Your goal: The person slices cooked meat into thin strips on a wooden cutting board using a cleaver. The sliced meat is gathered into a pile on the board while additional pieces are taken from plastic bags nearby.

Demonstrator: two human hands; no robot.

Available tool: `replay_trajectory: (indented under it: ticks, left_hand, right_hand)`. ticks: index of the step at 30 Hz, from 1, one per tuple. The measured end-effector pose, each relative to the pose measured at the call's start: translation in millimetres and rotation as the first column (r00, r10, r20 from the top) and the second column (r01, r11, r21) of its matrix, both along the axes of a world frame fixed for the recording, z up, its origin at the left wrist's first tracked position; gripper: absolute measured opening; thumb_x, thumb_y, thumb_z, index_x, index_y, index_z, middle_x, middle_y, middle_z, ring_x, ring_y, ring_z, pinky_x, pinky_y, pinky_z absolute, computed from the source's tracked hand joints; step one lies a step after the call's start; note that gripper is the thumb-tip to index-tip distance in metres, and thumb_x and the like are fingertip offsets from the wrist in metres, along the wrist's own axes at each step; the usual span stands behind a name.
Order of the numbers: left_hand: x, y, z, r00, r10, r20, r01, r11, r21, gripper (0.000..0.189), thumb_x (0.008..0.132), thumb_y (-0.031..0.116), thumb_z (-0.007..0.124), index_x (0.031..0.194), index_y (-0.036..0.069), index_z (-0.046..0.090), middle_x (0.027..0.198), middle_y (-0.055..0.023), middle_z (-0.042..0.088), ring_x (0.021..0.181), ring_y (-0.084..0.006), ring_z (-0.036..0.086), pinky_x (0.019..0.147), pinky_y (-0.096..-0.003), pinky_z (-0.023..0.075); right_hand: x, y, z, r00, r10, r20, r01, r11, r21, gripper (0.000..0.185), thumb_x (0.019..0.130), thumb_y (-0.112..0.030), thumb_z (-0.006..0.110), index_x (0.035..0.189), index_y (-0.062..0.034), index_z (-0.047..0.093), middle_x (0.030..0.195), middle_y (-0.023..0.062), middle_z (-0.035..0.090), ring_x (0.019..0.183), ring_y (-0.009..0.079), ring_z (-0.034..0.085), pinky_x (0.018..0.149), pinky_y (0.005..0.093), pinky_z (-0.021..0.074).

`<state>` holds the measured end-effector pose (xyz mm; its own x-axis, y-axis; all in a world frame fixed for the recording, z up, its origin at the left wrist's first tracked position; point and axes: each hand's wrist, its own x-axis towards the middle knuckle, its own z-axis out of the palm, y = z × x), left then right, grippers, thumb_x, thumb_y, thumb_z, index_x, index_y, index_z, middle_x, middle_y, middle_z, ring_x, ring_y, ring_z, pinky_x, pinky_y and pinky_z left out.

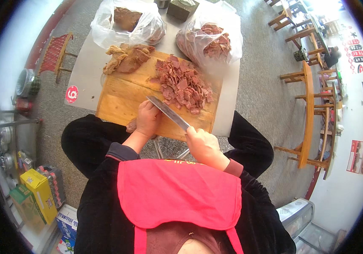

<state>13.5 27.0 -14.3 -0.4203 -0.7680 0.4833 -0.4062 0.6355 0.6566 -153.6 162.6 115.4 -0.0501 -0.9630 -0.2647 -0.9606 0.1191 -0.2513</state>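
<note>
My right hand [202, 144] grips the handle of a broad-bladed kitchen knife [168, 111], its blade slanting up and left over a wooden cutting board [118, 100]. My left hand [149, 116], fingers curled, presses on a piece of cooked meat [131, 125] at the board's near edge; most of that piece is hidden under the hand. The blade's tip end lies close to my left fingers. A heap of thin reddish meat slices [183, 84] covers the board's right side. At its far left corner rest a brown meat chunk [136, 58] and a paler, fatty piece [114, 59].
Beyond the board, a plastic bag [100, 27] holds large meat chunks and another bag [236, 44] holds sliced meat. A dark box [181, 10] and a metal cup [161, 3] stand on the table [84, 74]. Wooden benches [305, 127] line the right; a person [331, 57] is farther off.
</note>
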Motion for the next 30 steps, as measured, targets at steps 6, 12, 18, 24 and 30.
replay_trajectory:
  ticks: [6,12,18,24,30]
  left_hand:
    - [-2,2,-5,0.999,0.043,-0.015,-0.043,0.999,0.028,0.023,0.070,-0.001,0.065,0.091,0.006,0.069,0.095,-0.0111,0.065,0.089,-0.0344,0.059,0.079,-0.0442,0.0487]
    - [0,4,1,0.997,0.060,0.055,-0.060,0.998,0.001,0.019,0.075,0.002,0.067,0.092,0.007,0.070,0.096,-0.0112,0.065,0.089,-0.0349,0.059,0.081,-0.0433,0.0482]
    - [-3,5,11,0.998,0.062,-0.019,-0.061,0.998,0.030,0.018,0.075,0.003,0.067,0.092,0.008,0.070,0.096,-0.0110,0.066,0.091,-0.0349,0.059,0.081,-0.0434,0.0483]
    - [-2,0,5,0.999,0.029,-0.032,-0.028,0.999,0.018,0.017,0.074,0.003,0.068,0.090,0.007,0.069,0.094,-0.0111,0.065,0.089,-0.0360,0.059,0.078,-0.0447,0.0484]
    - [1,6,-4,0.995,0.095,0.010,-0.095,0.996,0.002,0.015,0.075,0.003,0.068,0.089,0.007,0.070,0.093,-0.0110,0.065,0.088,-0.0360,0.059,0.078,-0.0449,0.0485]
  right_hand:
    - [2,-25,-5,0.997,0.021,0.072,-0.028,0.995,0.096,0.010,0.088,-0.010,0.055,0.095,-0.0037,0.054,0.080,0.0216,0.065,0.072,0.0398,0.066,0.063,0.0491,0.0529]
    - [-7,-56,-64,0.995,0.086,0.043,-0.085,0.996,-0.039,0.008,0.087,-0.012,0.057,0.091,-0.0047,0.054,0.077,0.0207,0.065,0.072,0.0387,0.067,0.063,0.0487,0.0535]
    - [-6,-22,-9,0.998,0.023,0.053,-0.024,0.999,0.021,0.008,0.087,-0.010,0.055,0.092,-0.0049,0.056,0.076,0.0196,0.065,0.070,0.0389,0.066,0.063,0.0500,0.0533]
    - [0,-63,-53,0.996,0.069,0.051,-0.073,0.994,0.079,0.007,0.083,-0.004,0.056,0.090,-0.0039,0.057,0.084,0.0207,0.068,0.079,0.0391,0.068,0.067,0.0485,0.0537]
    - [-6,-36,-34,0.993,0.084,0.088,-0.075,0.992,-0.102,0.009,0.086,-0.012,0.057,0.090,-0.0044,0.056,0.075,0.0211,0.066,0.068,0.0385,0.067,0.061,0.0489,0.0531]
